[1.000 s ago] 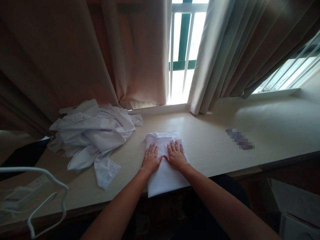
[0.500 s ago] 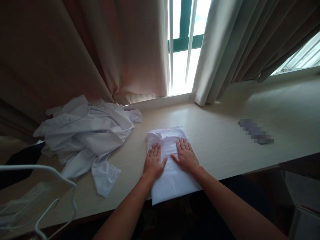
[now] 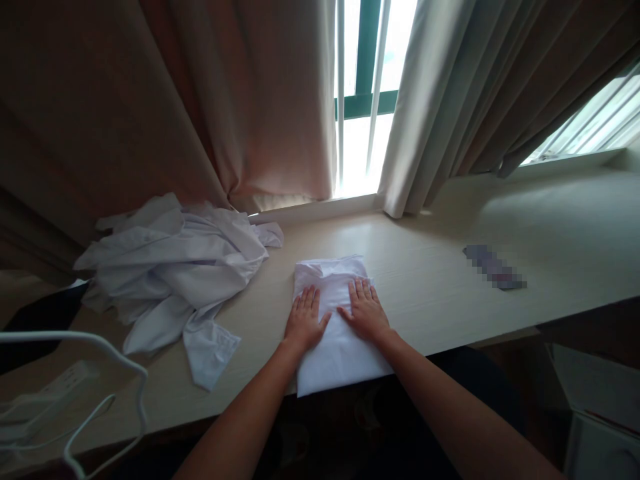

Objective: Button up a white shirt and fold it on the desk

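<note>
A white garment, likely a shirt (image 3: pixel 340 360), lies folded into a flat rectangle in front of me, its near edge at the table's front. My left hand (image 3: pixel 305 319) rests flat on its left side with the fingers pointing away from me. On the right side, my right hand (image 3: pixel 365 312) presses down the same way, palm on the cloth and thumb pointing inward. Neither hand grips anything. To the left sits a crumpled heap of white clothes (image 3: pixel 185 267), with one cuff-like end hanging toward me.
The pale wooden table (image 3: pixel 410 267) runs along beige curtains (image 3: pixel 280 100) and a barred window (image 3: pixel 360 153). A blurred flat object (image 3: pixel 493 267) lies to the right. A power strip (image 3: pixel 55 393) and a white cable (image 3: pixel 140 400) occupy the near left; a dark object (image 3: pixel 40 317) is behind them.
The hands stay flat on the folded garment in nearly the same place. My view has shifted slightly, so the blurred object appears a little further left.
</note>
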Available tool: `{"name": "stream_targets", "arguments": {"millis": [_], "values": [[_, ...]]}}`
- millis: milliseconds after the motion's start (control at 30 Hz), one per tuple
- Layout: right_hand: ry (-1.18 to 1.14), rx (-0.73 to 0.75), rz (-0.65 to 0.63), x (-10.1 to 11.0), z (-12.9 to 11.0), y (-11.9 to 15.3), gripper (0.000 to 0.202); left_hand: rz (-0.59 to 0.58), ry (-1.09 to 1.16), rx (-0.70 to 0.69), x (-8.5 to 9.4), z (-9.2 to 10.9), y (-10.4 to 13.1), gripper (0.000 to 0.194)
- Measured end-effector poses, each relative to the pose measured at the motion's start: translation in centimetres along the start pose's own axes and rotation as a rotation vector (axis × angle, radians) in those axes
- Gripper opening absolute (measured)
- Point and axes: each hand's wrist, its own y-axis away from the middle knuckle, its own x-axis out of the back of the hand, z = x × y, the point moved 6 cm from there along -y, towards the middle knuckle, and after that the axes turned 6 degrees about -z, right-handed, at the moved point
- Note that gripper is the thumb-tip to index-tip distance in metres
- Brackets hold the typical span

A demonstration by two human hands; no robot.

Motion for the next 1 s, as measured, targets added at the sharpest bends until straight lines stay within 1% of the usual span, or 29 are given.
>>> {"name": "stream_targets", "arguments": {"millis": [133,400,467,533,567,633,700,767,867,933,1000], "values": [[0.002,0.007,-0.005,0.1,-0.9,1.8,0.093,-0.001,0.0,-0.012,0.3,0.2,2.1,0.072],[-0.018,0.053,0.014,-0.9,-4.0,6.8,0.091,0.003,-0.013,-0.041,0.8,-0.2,8.5,0.074],[-0.016,0.057,0.013,-1.0,-4.8,7.5,0.091,0.017,0.014,-0.03,1.6,-0.4,9.6,0.072],[-0.01,0.049,0.026,-0.7,-5.4,7.6,0.09,0.081,0.051,0.013,3.0,-0.7,9.9,0.064],[-0.004,0.045,0.042,-0.3,-5.7,7.4,0.09,0.13,0.063,0.044,3.9,-0.9,9.7,0.059],[0.015,0.05,0.079,0.6,-6.2,6.4,0.09,0.223,0.072,0.11,5.4,-1.4,8.5,0.056],[0.038,0.063,0.086,1.3,-6.5,4.9,0.09,0.252,0.071,0.167,5.8,-2.1,6.5,0.062],[0.048,0.054,0.039,1.3,-6.3,3.1,0.091,0.196,0.087,0.215,5.0,-3.0,4.0,0.07],[0.03,-0.002,-0.045,0.3,-5.1,1.0,0.094,0.096,0.093,0.247,2.6,-4.2,1.2,0.073],[0.016,-0.026,-0.055,-0.3,-4.4,0.4,0.096,0.083,0.076,0.231,1.4,-4.6,0.2,0.073],[0.006,-0.033,-0.045,-0.7,-4.0,0.1,0.097,0.092,0.057,0.212,0.8,-4.8,-0.2,0.074]]}}
